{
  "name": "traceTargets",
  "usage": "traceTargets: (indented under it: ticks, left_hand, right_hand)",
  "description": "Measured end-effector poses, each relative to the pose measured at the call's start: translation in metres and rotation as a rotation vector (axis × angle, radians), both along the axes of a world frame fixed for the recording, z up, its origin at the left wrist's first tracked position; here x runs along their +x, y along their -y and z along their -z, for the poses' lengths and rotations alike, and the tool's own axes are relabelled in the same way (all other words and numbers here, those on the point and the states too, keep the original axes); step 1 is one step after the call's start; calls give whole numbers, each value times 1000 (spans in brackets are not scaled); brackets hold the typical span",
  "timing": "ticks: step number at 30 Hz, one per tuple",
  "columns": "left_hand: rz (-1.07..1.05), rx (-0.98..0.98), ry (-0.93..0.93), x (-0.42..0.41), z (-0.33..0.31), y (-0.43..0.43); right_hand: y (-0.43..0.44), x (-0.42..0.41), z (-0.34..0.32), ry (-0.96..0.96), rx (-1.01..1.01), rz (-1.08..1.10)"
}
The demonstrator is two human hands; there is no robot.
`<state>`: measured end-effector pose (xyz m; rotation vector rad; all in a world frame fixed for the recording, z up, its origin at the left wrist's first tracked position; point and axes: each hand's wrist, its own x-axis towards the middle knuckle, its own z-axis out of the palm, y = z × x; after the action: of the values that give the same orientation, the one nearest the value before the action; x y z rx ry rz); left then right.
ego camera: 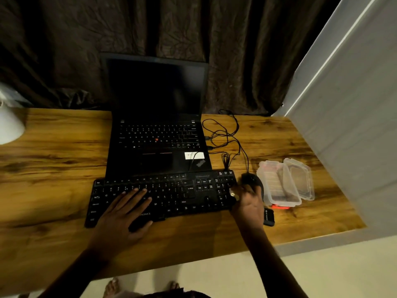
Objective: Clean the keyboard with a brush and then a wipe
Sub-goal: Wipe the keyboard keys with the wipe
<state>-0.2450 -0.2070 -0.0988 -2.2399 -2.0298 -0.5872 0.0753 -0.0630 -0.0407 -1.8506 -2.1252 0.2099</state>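
A black full-size keyboard lies on the wooden desk, in front of an open black laptop. My left hand rests flat on the keyboard's left half with its fingers spread over the letter keys. My right hand is at the keyboard's right end, by the number pad. It is closed around a small brush, of which only a pale metallic bit shows past the fingers. The hand is blurred. No wipe is in view.
A black wired mouse sits just beyond my right hand, its cable looping back to the laptop. An open clear plastic box stands to the right, with a red item and a small black case near it. A white lamp shade is at far left.
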Motion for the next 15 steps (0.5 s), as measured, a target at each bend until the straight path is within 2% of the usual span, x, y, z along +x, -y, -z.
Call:
traceTargets:
  ticks: [2,7,10,12,15]
  left_hand:
    - [-2,-4,-3,-1,1,0]
    - [-12,-23,-12,-1,1,1]
    - [-16,-43,-27,-1,0,0]
    - [-24,-47,-24,0,-1,1]
    - [-24,-19,-13,1,-1,1]
  right_hand:
    - [3,-3,1,23,-10,-6]
    - [21,-19,5,70,94,-260]
    - [14,-2,9,24,36,-142]
    - [9,10,9,66,31,-60]
    - [9,5,12,83,49,-34]
